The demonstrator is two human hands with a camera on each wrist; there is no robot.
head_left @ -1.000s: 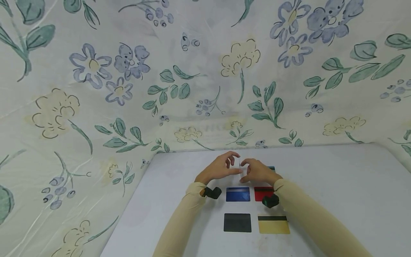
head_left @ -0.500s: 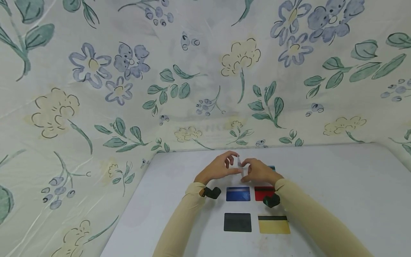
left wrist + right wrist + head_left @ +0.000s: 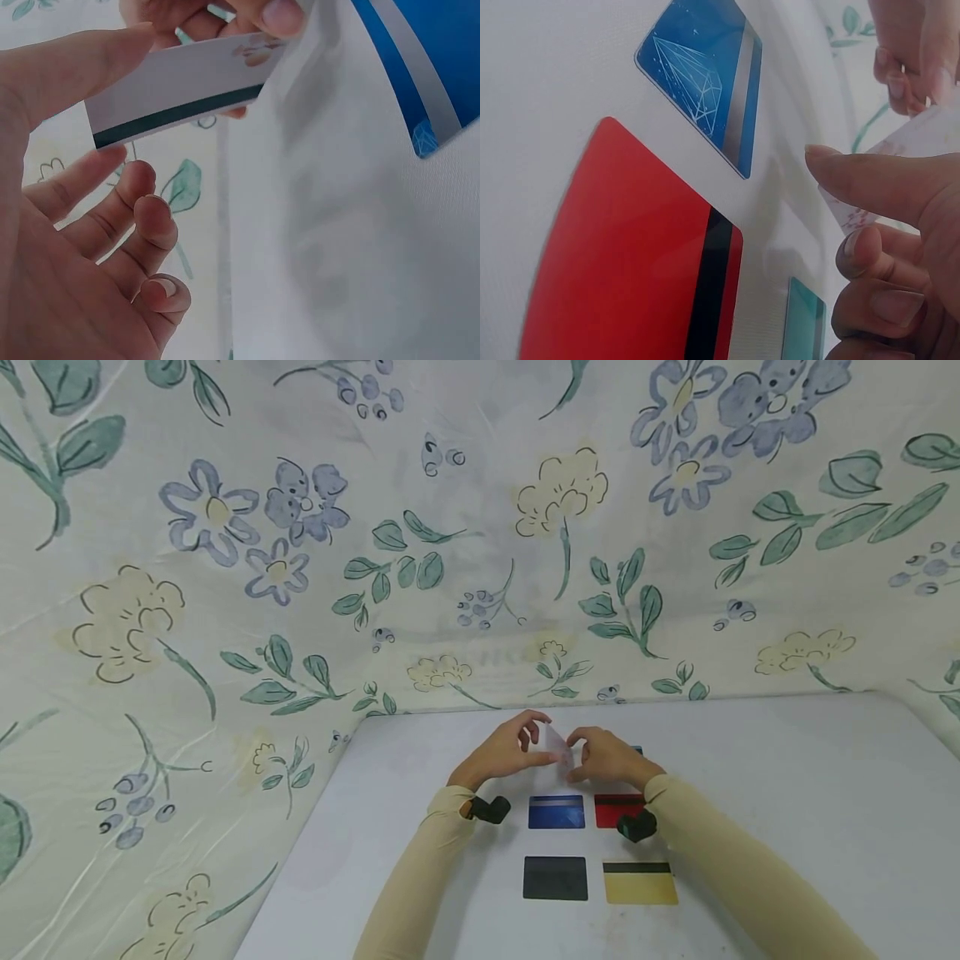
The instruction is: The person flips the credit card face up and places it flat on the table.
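A white card with a dark stripe along one long edge (image 3: 176,82) is held above the table between both hands. My left hand (image 3: 506,750) pinches one end by its edges, the thumb on one edge and the index fingertip on the other. Its remaining fingers curl loosely beneath in the left wrist view. At the opposite end my right hand (image 3: 611,757) grips the card between thumb and index finger. Nearest below are a blue card (image 3: 556,812) and a red card (image 3: 630,255). A teal card (image 3: 801,322) lies partly hidden by the right hand in the head view.
Closer to the front lie a black card (image 3: 555,878) and a yellow card with a dark stripe (image 3: 640,885). All rest flat on the white table (image 3: 780,793). A floral-printed cloth (image 3: 480,543) rises behind the table and at its left.
The white card has turned from edge-on to show more of its face in the head view. My left hand has shifted slightly left, and the right slightly right.
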